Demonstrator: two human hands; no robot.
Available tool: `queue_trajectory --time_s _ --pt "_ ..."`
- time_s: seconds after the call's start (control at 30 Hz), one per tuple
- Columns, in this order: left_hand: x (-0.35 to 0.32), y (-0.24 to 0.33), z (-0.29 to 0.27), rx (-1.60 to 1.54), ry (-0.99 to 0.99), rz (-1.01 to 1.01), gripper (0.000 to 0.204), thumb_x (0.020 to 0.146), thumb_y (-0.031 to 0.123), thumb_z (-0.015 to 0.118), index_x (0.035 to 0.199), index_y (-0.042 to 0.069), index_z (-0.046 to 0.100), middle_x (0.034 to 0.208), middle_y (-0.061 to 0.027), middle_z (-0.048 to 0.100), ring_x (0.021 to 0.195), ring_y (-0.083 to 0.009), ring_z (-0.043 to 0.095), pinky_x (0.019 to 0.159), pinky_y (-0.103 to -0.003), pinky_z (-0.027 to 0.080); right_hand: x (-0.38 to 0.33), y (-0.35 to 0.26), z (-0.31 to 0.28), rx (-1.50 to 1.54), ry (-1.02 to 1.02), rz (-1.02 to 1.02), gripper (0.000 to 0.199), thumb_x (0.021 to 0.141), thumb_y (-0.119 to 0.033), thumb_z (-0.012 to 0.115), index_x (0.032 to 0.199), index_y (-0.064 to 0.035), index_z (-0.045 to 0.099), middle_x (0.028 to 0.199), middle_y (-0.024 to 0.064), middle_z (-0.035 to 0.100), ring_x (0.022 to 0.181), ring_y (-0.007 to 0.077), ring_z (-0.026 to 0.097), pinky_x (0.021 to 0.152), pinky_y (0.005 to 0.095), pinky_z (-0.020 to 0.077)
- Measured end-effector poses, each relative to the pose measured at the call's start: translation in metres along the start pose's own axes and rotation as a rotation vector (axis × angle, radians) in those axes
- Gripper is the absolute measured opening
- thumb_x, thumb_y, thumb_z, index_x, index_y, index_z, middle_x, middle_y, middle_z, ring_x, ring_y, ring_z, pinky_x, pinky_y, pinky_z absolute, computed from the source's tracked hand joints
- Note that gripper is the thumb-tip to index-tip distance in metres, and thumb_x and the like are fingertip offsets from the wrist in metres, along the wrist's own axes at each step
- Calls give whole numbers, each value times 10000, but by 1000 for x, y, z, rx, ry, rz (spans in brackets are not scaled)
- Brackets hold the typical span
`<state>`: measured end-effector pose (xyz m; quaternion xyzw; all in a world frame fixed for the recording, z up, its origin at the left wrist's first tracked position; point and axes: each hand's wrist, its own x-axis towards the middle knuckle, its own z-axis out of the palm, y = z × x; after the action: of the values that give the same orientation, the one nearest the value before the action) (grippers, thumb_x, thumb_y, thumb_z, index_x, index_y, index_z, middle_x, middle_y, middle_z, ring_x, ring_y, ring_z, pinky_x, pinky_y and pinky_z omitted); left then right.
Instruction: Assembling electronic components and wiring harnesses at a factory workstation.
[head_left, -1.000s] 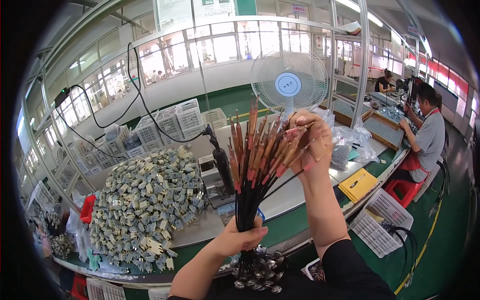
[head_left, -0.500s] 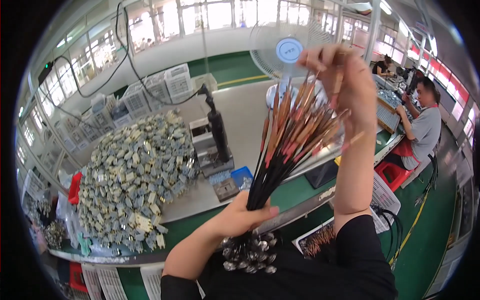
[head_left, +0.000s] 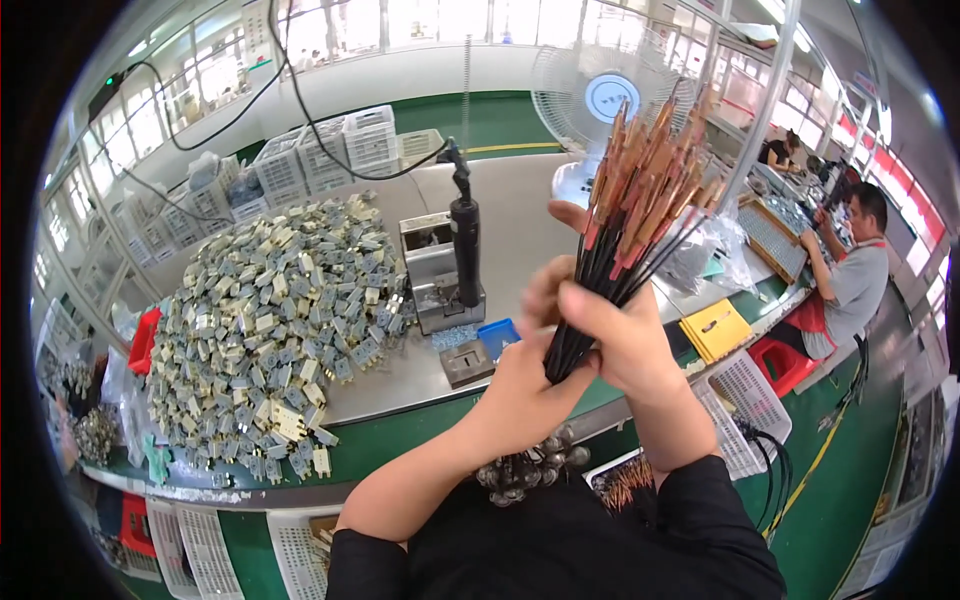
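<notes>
A thick bundle of black wires [head_left: 590, 285] with stripped copper and pink ends fanned upward rises in front of me. My left hand [head_left: 530, 390] is closed around its lower part. Higher up, my right hand [head_left: 635, 340] wraps the same bundle, its thumb in front; some of its fingers are smeared by motion. Shiny round metal pieces [head_left: 530, 468] hang below my left hand, against my dark top. On the bench left of the bundle stand a black-handled electric screwdriver [head_left: 466, 250] and a small metal block fixture [head_left: 466, 364].
A large heap of grey and cream plug parts [head_left: 275, 340] covers the left of the bench [head_left: 395, 400]. White crates [head_left: 320, 160] line the back. A fan [head_left: 612, 98] stands behind the bundle. At right are a yellow folder [head_left: 716, 328] and a seated co-worker [head_left: 850, 260].
My right hand has come down from the copper ends to the black part of the bundle. The bundle and my left hand have shifted to the right.
</notes>
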<state>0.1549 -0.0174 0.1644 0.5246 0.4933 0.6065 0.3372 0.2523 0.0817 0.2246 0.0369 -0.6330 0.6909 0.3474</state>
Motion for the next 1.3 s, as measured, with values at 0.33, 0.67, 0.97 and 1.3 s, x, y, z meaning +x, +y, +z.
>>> queue_trajectory --time_s 0.33,0.67,0.97,1.3 --pt "10 -22 -5 -233 -108 68 231 884 83 731 783 68 524 612 48 473 524 -65 470 473 -264 327 18 -1 13 -212 58 97 389 970 -123 689 1268 6 474 760 53 626 646 134 624 600 300 520" --pt "16 -13 -14 -594 -222 -211 296 971 125 690 773 75 475 526 26 420 424 -74 393 415 -262 279 30 12 -3 -352 180 -264 294 988 -210 660 1176 -8 559 945 65 656 822 112 628 719 277 516" --pt "18 -9 -8 -421 -186 -139 347 1005 138 629 741 100 407 508 34 350 396 -89 324 417 -281 235 28 3 -33 -586 317 -493 316 1074 -169 486 788 -36 497 742 23 521 571 61 425 510 221 349" --pt "21 -10 -18 -623 -291 -135 363 1001 173 658 741 99 415 529 29 366 427 -87 340 440 -276 252 18 47 -48 80 686 -236 285 1083 -239 510 845 -82 500 716 -1 453 605 96 396 539 246 321"
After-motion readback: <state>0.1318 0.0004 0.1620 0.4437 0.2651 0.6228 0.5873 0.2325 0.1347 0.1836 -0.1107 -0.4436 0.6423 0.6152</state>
